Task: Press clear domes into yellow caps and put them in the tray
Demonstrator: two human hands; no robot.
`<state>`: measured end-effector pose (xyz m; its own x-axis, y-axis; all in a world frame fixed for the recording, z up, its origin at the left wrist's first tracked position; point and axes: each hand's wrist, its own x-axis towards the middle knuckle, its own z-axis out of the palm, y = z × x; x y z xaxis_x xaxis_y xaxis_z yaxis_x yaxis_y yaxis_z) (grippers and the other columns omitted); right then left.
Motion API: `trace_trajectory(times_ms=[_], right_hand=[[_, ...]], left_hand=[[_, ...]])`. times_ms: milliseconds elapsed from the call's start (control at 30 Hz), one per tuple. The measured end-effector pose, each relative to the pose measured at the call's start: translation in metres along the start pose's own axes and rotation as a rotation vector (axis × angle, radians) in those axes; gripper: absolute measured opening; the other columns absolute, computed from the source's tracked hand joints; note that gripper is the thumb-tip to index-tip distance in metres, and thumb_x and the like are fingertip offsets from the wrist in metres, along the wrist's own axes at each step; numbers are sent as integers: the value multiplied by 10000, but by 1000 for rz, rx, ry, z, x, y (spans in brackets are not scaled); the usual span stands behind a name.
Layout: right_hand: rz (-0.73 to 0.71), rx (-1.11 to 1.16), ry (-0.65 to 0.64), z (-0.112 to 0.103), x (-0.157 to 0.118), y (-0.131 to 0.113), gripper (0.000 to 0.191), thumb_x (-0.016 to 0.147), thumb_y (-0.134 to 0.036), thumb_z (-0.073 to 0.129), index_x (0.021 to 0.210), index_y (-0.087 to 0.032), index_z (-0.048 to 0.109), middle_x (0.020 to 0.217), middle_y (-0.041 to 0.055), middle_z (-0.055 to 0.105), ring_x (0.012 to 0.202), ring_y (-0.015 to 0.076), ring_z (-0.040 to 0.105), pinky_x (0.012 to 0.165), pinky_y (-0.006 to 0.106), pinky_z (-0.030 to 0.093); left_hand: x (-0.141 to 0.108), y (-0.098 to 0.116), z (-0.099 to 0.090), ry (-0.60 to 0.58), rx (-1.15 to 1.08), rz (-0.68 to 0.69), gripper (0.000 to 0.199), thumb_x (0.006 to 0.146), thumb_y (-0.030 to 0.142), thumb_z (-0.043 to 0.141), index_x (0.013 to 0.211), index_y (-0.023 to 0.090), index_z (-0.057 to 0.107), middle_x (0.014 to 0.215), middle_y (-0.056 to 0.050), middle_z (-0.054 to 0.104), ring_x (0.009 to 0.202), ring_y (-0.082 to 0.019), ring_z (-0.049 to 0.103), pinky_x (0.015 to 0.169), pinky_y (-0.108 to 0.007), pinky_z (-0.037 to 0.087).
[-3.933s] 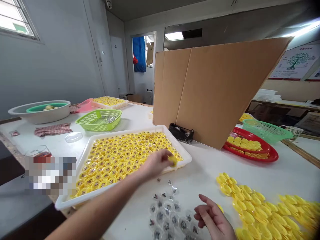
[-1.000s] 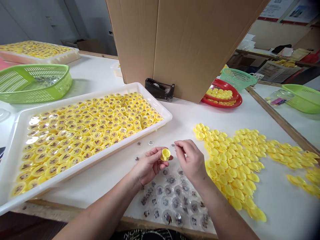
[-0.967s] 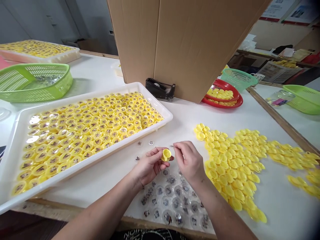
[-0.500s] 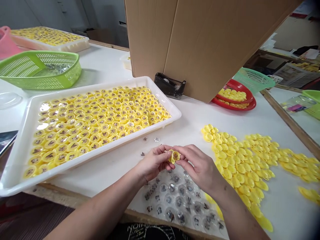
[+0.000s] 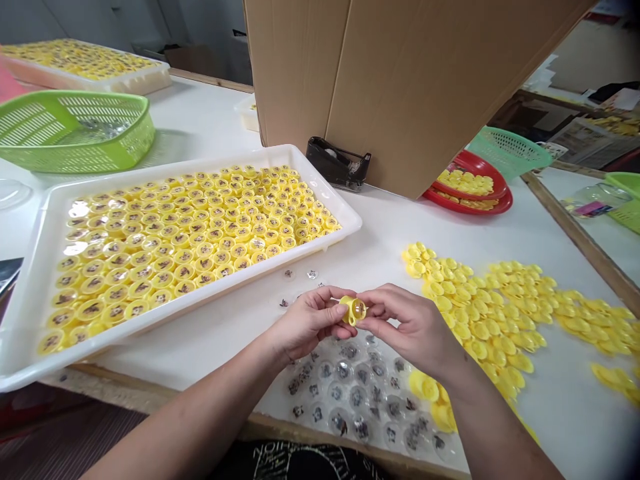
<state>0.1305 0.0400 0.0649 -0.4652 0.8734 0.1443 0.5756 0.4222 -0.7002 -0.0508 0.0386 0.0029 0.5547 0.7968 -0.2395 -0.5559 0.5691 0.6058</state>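
Over the near part of the table, our left hand and right hand meet with fingers curled, pinching one yellow plastic cap between them, its hollow tilted toward the right. Beneath our hands lie clear round discs with dark prints, a few scattered just beyond them beside the white tray, which sits to our left, packed with filled caps. Loose yellow caps spread to the right. Farther off, a standing cardboard sheet blocks part of the view, with a black tape dispenser at its foot, red plates to its right and a lime-green basket far left.
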Motion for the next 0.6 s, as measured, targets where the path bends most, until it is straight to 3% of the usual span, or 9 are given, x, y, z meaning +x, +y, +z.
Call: trace_trajectory(times_ms=[300, 433, 600], right_hand=[[126, 436, -12, 8, -7, 13, 287, 783, -219, 658, 1067, -207, 615, 902, 47, 679, 746, 154, 667, 674, 308, 579], [43, 298, 34, 7, -6, 9, 263, 793, -208, 638, 1055, -218, 628, 889, 41, 655, 742, 152, 652, 649, 298, 572], [-88, 56, 49, 3, -3, 0, 275, 816, -149, 577, 1076, -234, 610, 957, 59, 641, 844, 174, 620, 734, 331, 550]], left_hand=[[0, 0, -1, 18, 68, 4, 341, 692, 334, 751, 936, 123, 641, 805, -66, 652, 579, -121, 648, 485, -155, 487], [0, 1, -1, 7, 31, -5, 319, 711, 317, 738, 947, 120, 653, 798, -73, 656, 607, -123, 651, 527, -163, 500], [1, 1, -2, -2, 9, -4, 314, 714, 282, 739, 971, 124, 654, 841, -79, 655, 631, -120, 645, 548, -169, 499]])
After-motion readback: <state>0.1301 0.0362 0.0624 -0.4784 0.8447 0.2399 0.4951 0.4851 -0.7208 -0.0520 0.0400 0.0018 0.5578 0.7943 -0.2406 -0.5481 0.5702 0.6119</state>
